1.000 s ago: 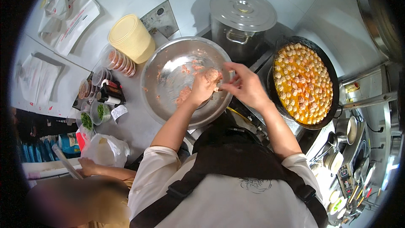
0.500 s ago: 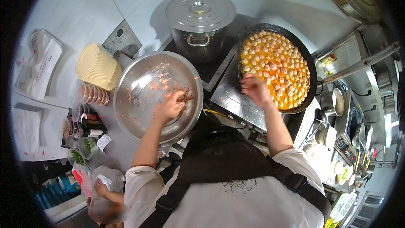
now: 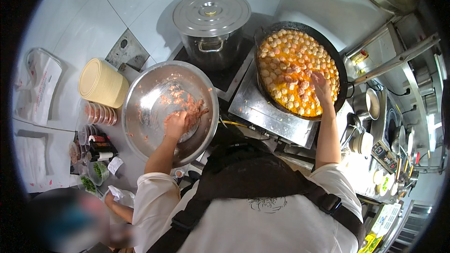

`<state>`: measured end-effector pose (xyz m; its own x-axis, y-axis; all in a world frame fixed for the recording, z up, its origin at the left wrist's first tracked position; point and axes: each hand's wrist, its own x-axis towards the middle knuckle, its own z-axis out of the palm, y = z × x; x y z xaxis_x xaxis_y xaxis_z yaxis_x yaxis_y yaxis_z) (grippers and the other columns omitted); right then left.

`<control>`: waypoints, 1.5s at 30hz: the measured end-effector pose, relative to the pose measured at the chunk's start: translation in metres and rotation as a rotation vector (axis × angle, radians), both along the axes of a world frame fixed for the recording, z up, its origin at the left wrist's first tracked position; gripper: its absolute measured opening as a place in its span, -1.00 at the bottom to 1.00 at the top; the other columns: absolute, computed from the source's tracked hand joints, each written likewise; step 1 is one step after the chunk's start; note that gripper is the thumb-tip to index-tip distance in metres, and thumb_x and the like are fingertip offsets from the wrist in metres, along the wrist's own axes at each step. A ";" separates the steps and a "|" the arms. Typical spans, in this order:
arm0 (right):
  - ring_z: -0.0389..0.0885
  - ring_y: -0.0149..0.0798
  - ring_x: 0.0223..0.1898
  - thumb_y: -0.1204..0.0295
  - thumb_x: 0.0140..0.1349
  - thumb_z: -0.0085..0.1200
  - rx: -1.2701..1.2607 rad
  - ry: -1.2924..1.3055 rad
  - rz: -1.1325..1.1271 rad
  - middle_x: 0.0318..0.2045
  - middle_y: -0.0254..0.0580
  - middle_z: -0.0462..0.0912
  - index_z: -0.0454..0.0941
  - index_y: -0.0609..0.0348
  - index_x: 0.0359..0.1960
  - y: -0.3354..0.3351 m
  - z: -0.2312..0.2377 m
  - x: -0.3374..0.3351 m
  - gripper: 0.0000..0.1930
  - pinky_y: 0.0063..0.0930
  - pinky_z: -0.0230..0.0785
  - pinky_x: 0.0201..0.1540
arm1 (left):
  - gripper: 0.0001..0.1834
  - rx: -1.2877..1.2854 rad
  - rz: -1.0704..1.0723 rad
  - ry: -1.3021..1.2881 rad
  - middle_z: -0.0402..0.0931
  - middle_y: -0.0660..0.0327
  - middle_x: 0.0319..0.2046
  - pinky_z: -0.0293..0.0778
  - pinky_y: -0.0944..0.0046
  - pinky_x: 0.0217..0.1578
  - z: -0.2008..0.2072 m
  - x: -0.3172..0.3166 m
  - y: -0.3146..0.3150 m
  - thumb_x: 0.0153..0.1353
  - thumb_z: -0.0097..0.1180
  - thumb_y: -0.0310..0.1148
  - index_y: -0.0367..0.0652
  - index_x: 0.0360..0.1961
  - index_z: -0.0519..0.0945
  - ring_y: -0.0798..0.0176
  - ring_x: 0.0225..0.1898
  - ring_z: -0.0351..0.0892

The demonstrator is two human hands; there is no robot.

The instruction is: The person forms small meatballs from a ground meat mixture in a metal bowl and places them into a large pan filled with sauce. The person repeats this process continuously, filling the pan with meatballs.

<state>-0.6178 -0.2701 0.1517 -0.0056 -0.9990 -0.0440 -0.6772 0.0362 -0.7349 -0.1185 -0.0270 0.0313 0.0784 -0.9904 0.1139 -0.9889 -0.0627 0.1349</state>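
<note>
My left hand (image 3: pixel 175 124) is down inside a wide steel bowl (image 3: pixel 136 133), its fingers closed into a lump of pink minced meat (image 3: pixel 194 114). Smears and scraps of the same meat cling to the bowl's inside. Over on the right, my right hand (image 3: pixel 320 87) is above a big black pan (image 3: pixel 344 61). Its fingers point down toward the orange broth and are slightly blurred, so whether anything is between them does not show. Many pale meatballs (image 3: pixel 281 94) crowd the broth, with pinker ones near the middle by my hand.
A lidded steel stockpot (image 3: pixel 212 23) stands behind, between bowl and pan. Left of the bowl are stacked cream-coloured containers (image 3: pixel 103 84), stacked clear tubs (image 3: pixel 100 114) and tubs of chopped greens (image 3: pixel 97 172). Another person's hand (image 3: pixel 111 200) reaches in at lower left. A small saucepan (image 3: pixel 368 104) sits right.
My right hand has moved right, from the pan's near-left edge to over its middle. My left hand has drawn slightly back in the bowl, with a meat lump now gathered beside it.
</note>
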 end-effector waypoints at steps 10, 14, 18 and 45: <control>0.47 -0.44 -0.33 0.16 0.29 -0.04 0.001 -0.304 0.201 -0.31 -0.28 0.56 0.47 0.22 -0.03 0.068 0.017 0.062 -0.61 -0.55 0.32 -0.26 | -0.83 -0.331 0.229 1.905 0.49 0.16 -0.08 0.48 0.24 -0.20 0.086 -0.013 -0.027 0.23 0.06 -0.36 -0.12 -0.17 0.51 0.23 -0.12 0.50; 0.58 -0.38 -0.23 0.19 0.30 -0.05 0.006 -0.351 0.363 -0.26 -0.21 0.59 0.46 0.25 -0.04 0.083 0.011 0.097 -0.62 -0.52 0.39 -0.20 | -0.90 -0.365 0.279 2.257 0.47 0.20 -0.14 0.49 0.32 -0.23 0.133 -0.016 -0.021 0.21 0.08 -0.41 -0.14 -0.27 0.45 0.31 -0.17 0.48; 0.60 -0.40 -0.27 0.21 0.31 -0.06 0.059 -0.342 0.459 -0.20 -0.22 0.58 0.45 0.25 -0.03 0.090 0.012 0.115 -0.63 -0.55 0.40 -0.23 | -0.90 -0.564 0.274 2.035 0.43 0.29 -0.37 0.42 0.39 -0.23 0.136 -0.024 -0.019 0.21 0.08 -0.41 -0.14 -0.35 0.41 0.39 -0.30 0.43; 0.55 -0.45 -0.34 0.27 0.31 -0.08 0.141 -0.355 0.445 -0.30 -0.24 0.61 0.48 0.26 -0.08 0.102 0.013 0.109 -0.69 -0.57 0.39 -0.27 | -0.82 -0.527 0.046 2.093 0.44 0.31 -0.40 0.36 0.41 -0.37 0.167 -0.023 -0.022 0.19 0.13 -0.30 -0.16 -0.38 0.43 0.42 -0.39 0.37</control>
<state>-0.5086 -0.1682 0.1647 0.4525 -0.8862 -0.0996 -0.3630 -0.0810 -0.9282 -0.1419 -0.0486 0.1985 0.4367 -0.8986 0.0428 0.5887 0.3215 0.7417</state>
